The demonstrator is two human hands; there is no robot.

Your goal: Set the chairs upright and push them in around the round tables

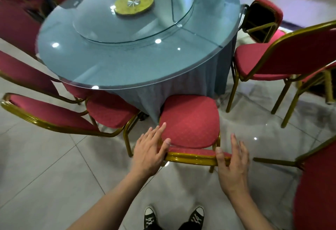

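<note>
Grey tiled floor (pixel 45 166), glass-topped round table (pixel 127 62), straight fingers (pixel 160 130) touching chair (pixel 190 120).

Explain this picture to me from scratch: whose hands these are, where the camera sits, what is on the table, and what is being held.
There is no machine here. A person wears one wide-angle camera on the head, looking down past their own arms and shoes.

The left hand and right hand are at the two ends of the gold top rail of a red chair, fingers mostly straight. That chair stands upright, its seat partly under the round table.

The table has a glass top over a blue-grey cloth, with a glass turntable on a yellow disc. More red chairs ring it; one at the far right lies tipped over.
</note>
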